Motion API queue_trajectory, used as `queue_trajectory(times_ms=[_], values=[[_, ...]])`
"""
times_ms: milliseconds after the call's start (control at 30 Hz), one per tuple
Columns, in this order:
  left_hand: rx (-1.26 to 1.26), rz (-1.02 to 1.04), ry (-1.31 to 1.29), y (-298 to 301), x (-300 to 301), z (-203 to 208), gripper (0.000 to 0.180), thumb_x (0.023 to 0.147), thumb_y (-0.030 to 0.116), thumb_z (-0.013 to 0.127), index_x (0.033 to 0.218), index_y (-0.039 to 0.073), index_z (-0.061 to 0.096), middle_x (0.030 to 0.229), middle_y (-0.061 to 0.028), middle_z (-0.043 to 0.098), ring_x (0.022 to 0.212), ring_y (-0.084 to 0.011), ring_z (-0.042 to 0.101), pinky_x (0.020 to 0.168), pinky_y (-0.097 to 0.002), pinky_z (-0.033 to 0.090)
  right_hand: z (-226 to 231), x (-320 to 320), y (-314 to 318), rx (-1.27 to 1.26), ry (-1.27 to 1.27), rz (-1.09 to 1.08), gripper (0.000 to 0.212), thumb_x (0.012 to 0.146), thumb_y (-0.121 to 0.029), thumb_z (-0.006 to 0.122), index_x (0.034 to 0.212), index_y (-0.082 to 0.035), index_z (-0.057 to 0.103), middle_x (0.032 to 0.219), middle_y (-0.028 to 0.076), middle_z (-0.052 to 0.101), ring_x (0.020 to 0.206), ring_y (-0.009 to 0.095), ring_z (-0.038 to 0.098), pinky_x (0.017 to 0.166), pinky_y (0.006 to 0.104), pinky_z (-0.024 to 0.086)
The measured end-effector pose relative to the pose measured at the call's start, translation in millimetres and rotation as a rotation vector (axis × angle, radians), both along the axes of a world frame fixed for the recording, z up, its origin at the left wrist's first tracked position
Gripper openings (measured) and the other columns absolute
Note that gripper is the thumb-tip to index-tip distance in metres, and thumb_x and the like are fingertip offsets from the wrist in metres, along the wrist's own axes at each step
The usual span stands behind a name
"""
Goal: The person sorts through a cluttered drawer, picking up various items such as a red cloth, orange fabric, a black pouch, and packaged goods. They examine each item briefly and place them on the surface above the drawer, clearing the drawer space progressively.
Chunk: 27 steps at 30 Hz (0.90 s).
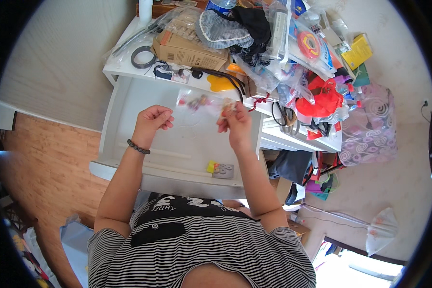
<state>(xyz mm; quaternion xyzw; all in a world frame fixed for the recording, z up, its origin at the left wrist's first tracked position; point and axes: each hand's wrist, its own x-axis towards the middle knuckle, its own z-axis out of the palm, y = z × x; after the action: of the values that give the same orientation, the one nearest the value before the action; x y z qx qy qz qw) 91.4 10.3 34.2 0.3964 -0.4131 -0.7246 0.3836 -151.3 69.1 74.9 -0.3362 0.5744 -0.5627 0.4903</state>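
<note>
Over the open white drawer (168, 139), my right hand (236, 120) pinches one end of a small clear plastic bag (197, 102). Small colourful bits show inside it, blurred by motion. The bag stretches leftward from my right fingers. Just short of its other end is my left hand (153, 120), its fingers curled in and nothing visible between them. A dark bead bracelet (138, 147) circles my left wrist. In the drawer's front right corner lie a grey card with round shapes (223, 171) and a small yellow piece (210, 166).
Behind the drawer, the white top carries a tape roll (143, 57), a cardboard box (189, 51), a grey cap (224, 30) and a dark cable (225, 77). Plastic bags and a red bag (321, 98) pile up at right. Wood floor (53, 158) lies left.
</note>
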Motion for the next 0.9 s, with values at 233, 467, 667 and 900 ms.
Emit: queue_trajectory(times_ms=[233,467,667,900], values=[[0.047,-0.018,-0.042,-1,-2,1,0.014,0.087,0.016,0.061,0.093,0.003,0.064,0.079,-0.0035,0.065,0.068,-0.0094,0.060,0.062,-0.0206,0.046,9,-22,-30,-0.036,-0.206,-0.181,0.020,0.094,-0.018,0.050,0.100,0.001,0.053,0.081,0.013,0.064,0.064,0.019,0.064,0.054,0.0243,0.048],[0.046,-0.022,-0.024,-1,1,-4,0.016,0.088,0.018,0.060,0.095,0.004,0.063,0.081,-0.0029,0.065,0.070,-0.0090,0.060,0.064,-0.0205,0.046,-3,-4,-20,-0.074,-0.121,-0.235,0.042,0.092,-0.010,0.049,0.126,0.007,0.029,0.098,0.020,0.061,0.081,0.026,0.065,0.068,0.0305,0.053],[0.046,-0.012,-0.026,0,1,-5,0.016,0.088,0.017,0.060,0.096,0.004,0.063,0.081,-0.0027,0.065,0.070,-0.0087,0.060,0.064,-0.0201,0.046,-8,-9,-9,-0.045,0.046,-0.175,0.025,0.089,-0.004,0.051,0.111,0.005,0.042,0.092,0.015,0.061,0.075,0.021,0.064,0.065,0.0287,0.052],[0.045,0.062,-0.051,-3,0,-4,0.015,0.087,0.016,0.060,0.095,0.004,0.064,0.081,-0.0027,0.064,0.070,-0.0082,0.058,0.063,-0.0202,0.044,-57,-6,-1,-0.044,0.743,0.264,0.025,0.074,-0.005,0.068,0.096,0.001,0.059,0.092,0.014,0.060,0.073,0.020,0.062,0.063,0.0294,0.050]])
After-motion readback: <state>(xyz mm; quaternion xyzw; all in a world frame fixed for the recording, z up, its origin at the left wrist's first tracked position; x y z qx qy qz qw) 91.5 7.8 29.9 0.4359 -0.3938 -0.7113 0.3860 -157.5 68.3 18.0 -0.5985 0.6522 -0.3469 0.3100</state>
